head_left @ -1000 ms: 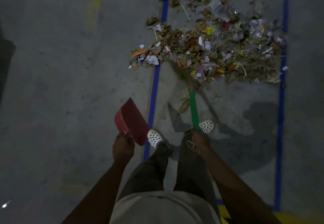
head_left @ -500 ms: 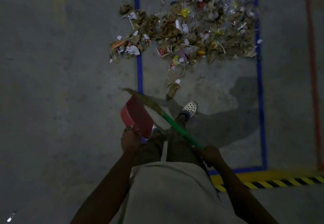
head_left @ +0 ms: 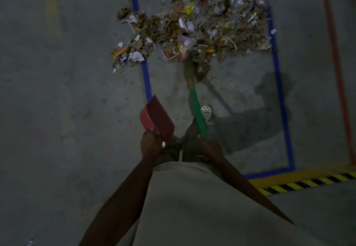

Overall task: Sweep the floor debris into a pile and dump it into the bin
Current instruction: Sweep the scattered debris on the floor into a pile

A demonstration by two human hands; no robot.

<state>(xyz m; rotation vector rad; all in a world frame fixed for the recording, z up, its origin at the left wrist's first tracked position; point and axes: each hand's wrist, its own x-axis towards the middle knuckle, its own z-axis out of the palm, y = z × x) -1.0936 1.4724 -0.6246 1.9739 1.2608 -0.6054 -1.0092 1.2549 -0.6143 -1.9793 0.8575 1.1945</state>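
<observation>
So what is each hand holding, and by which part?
Left hand: red dustpan, by its near end. Right hand: broom, by its green handle.

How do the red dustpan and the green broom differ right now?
The dustpan is red, short and boxy; the broom is long with a green handle. The left hand holds the dustpan, seemingly off the floor; the right hand holds the broom against the litter. Both are gripped one-handed.

One broom, one red dustpan, one debris pile, two hands, one shoe.
</observation>
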